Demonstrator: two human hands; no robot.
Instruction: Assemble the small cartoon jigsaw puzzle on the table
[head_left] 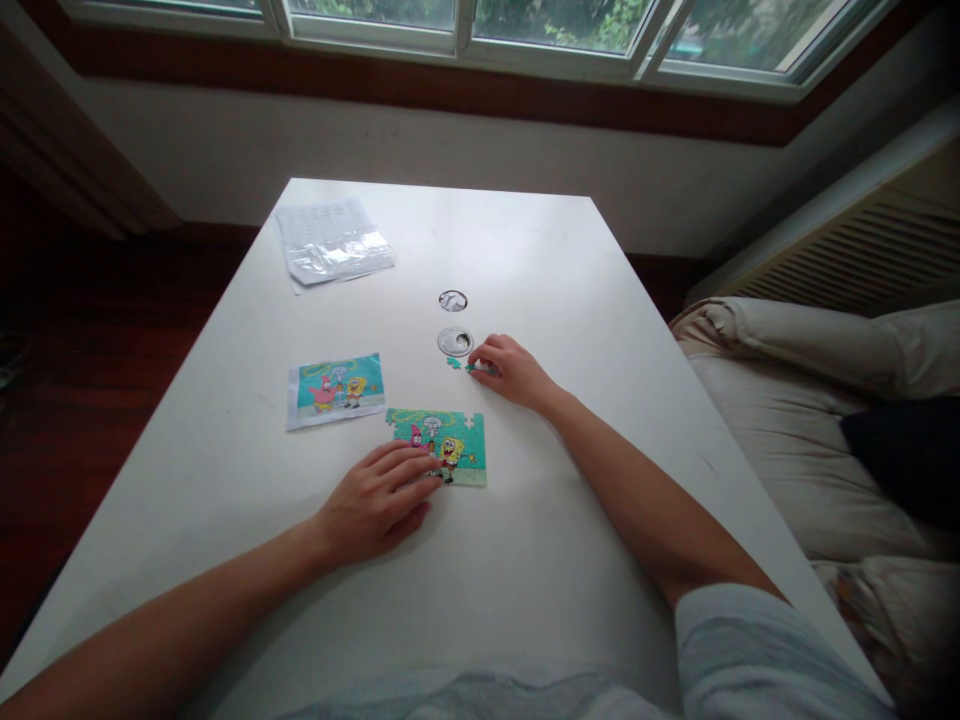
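Note:
A nearly whole jigsaw puzzle [469, 460] with cartoon figures on teal lies flat on the white table, with gaps along its far edge. My left hand [382, 495] rests over its lower left part, fingers stretched out, hiding that corner. Farther off, my right hand [514, 372] pinches a small teal puzzle piece [470, 367] at the tabletop. Just left of those fingertips lies another loose teal piece [454, 363]. To the left of the puzzle is a printed picture sheet [341, 388] showing the same figures.
Two round fittings, a metal-rimmed hole [450, 341] and a smaller one [453, 300], are set in the white table [525, 260]. Papers in a clear plastic sleeve [334, 242] lie at the far left. A cushioned sofa [795, 430] stands along the right side, below a window wall.

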